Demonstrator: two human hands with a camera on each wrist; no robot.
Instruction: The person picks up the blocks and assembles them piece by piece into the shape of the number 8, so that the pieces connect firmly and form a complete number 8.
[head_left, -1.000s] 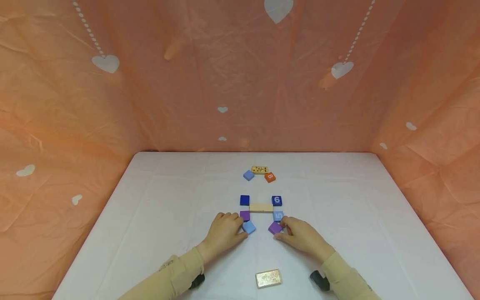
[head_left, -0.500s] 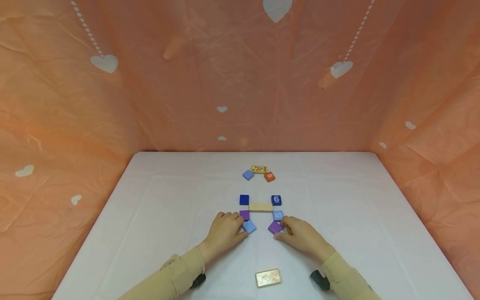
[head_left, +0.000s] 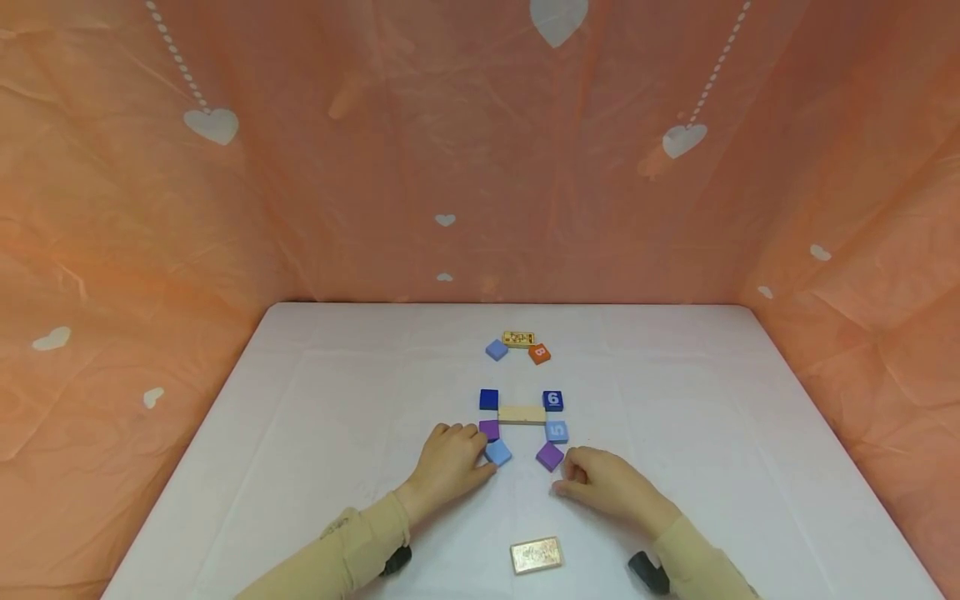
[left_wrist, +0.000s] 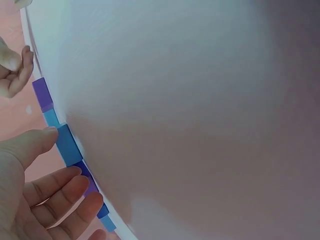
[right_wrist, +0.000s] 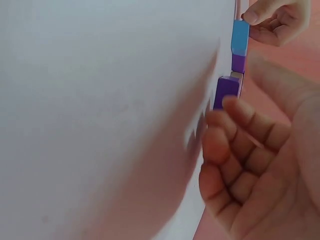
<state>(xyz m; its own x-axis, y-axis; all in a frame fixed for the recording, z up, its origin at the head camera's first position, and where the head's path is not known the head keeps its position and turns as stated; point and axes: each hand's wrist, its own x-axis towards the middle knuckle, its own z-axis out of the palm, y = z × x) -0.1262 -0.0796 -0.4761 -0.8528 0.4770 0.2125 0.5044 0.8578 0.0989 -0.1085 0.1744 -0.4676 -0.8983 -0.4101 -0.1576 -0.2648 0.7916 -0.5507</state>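
Note:
A light blue square block lies turned on the white table, and my left hand pinches it between thumb and forefinger. In the left wrist view the thumb and a fingertip sit at opposite ends of that block. Just beyond it is a purple block, partly covered by my fingers. My right hand is apart from the other purple block, to its right, with loosely bent fingers and nothing in them. A light blue block numbered 5 touches that purple one or nearly so.
A pale wooden plank lies between the columns, topped by a dark blue block and a dark blue 6 block. Farther back are a gold piece, a blue block and an orange one. A gold bar lies in front.
My right hand has let go of the purple block and drawn back a little toward me and to the right. The left hand and the blocks have stayed in place.

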